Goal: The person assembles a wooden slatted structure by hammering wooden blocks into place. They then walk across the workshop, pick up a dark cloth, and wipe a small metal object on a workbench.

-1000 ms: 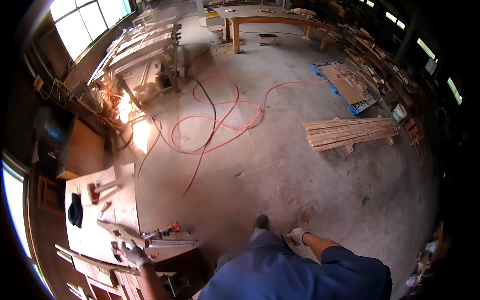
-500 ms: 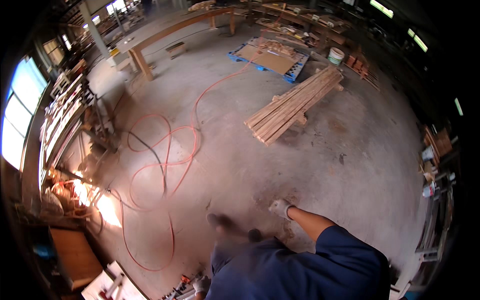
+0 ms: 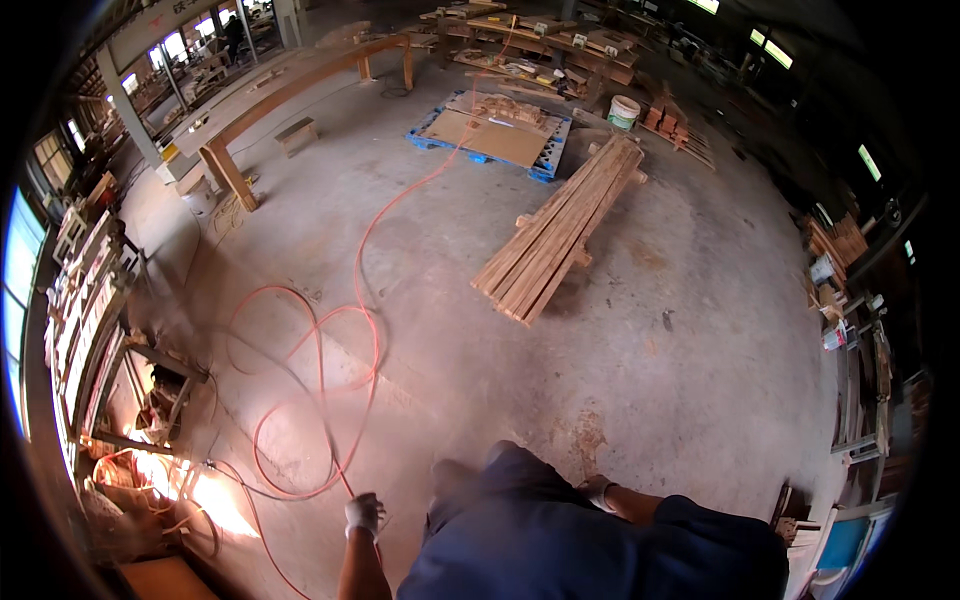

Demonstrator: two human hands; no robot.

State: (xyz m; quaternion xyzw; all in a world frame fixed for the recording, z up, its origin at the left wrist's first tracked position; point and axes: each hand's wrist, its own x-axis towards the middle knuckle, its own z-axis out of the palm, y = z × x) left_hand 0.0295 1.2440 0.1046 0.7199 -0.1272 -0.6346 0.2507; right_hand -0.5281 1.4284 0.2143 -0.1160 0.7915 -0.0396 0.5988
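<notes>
My left hand (image 3: pixel 365 513), in a pale work glove with darker fingers, hangs in front of me at the lower middle. Its fingers are loosely bent and I see nothing held in them. The orange hose (image 3: pixel 372 330) lies looped on the concrete floor and passes behind this hand in the picture; I see no grip on it. My right hand (image 3: pixel 598 491), gloved too, is low at my right side. My dark blue clothing partly covers it, so its fingers are hidden.
Long wooden boards (image 3: pixel 565 230) lie stacked on cross blocks ahead. Beyond are a blue pallet (image 3: pixel 543 172) with cardboard, a white bucket (image 3: pixel 624 112) and a long wooden table (image 3: pixel 270 100). Racks of wood (image 3: pixel 85 330) line the left; shelving (image 3: pixel 865 390) stands at right.
My left hand has swung forward from the lower edge, while my right hand has drawn back to my side. The boards and hose appear shifted as my view moved forward and turned right.
</notes>
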